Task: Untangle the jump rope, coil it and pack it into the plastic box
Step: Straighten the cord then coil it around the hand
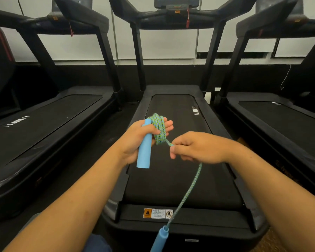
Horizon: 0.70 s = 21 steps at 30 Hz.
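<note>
Jump rope (187, 190) runs from a free blue handle (159, 240) hanging low near the bottom edge, up as one green-blue strand into the right hand (193, 148), whose fingers curl and pinch the strand just beside the coil. Left hand (144, 137) grips the other blue handle (145, 144) with thumb clamped across it, while rope turns are wound in a coil (158, 130) round its half-extended fingers. Both hands are held over the belt of the middle treadmill (173, 179), with a warning sticker (158, 213) on its rear edge, more treadmills either side and a console (176, 2) far up top.
</note>
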Motion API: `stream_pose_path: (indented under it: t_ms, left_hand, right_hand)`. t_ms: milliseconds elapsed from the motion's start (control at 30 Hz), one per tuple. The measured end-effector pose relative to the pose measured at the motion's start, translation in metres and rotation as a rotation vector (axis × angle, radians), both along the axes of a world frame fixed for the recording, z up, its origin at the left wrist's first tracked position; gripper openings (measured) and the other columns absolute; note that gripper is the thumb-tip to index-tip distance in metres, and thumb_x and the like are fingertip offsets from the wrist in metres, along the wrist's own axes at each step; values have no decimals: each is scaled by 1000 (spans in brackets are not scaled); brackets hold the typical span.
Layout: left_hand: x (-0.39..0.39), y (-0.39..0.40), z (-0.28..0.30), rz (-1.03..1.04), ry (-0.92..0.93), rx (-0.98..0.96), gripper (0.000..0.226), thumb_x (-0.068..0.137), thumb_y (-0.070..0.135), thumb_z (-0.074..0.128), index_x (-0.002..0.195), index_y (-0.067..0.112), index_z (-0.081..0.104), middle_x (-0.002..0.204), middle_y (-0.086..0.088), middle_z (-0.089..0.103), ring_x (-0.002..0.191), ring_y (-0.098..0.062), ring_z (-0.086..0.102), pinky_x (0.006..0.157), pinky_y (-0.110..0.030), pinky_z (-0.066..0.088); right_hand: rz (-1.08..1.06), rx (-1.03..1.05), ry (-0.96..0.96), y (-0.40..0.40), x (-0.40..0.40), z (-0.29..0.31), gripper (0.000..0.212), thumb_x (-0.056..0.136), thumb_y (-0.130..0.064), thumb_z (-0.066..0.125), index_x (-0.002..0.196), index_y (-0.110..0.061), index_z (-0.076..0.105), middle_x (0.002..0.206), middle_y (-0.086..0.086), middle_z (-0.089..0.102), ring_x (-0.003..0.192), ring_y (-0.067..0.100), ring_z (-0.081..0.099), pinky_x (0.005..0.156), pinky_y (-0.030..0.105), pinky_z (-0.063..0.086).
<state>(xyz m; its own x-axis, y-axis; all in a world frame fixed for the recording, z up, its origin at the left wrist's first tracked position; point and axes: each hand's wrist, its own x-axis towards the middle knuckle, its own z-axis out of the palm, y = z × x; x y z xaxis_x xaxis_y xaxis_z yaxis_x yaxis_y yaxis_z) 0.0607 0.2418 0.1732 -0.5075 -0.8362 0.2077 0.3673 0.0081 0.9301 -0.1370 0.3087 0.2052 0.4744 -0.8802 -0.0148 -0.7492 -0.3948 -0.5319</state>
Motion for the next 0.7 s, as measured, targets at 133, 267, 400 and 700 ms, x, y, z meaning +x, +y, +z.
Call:
stream_pose_path:
  t_ms: [133,267,400,700]
  left_hand:
    - [-4,8,0,41,-312,-159,31,86,-11,53,107,6,69,99,1,79,95,-15,73,78,-20,56]
    - [-7,18,-1,-112,-529,-267,37,78,-4,55,113,-3,66,111,-12,77,108,-27,73,99,-35,55]
    - [-8,20,4,-277,-522,-244,47,80,-9,48,126,-8,59,122,-24,71,116,-37,69,109,-47,49]
    - [-10,16,1,-343,-91,21,64,73,1,68,133,-15,51,128,-31,60,117,-47,59,107,-47,45]
  right_hand:
    - [-21,-105,-62,4,-5,11,27,101,-31,54,84,-20,70,56,-13,54,50,2,45,52,15,38]
    - [-62,-217,-198,-5,-18,11,29,100,-33,58,79,-14,67,58,-9,53,55,9,44,57,26,39]
    - [-102,-150,-440,-20,-36,0,29,96,-38,64,81,-14,64,57,-7,43,52,10,36,52,27,33]
    - [-115,184,-776,-36,-14,-54,39,101,-3,40,70,-21,54,57,-4,41,50,9,36,55,28,26]
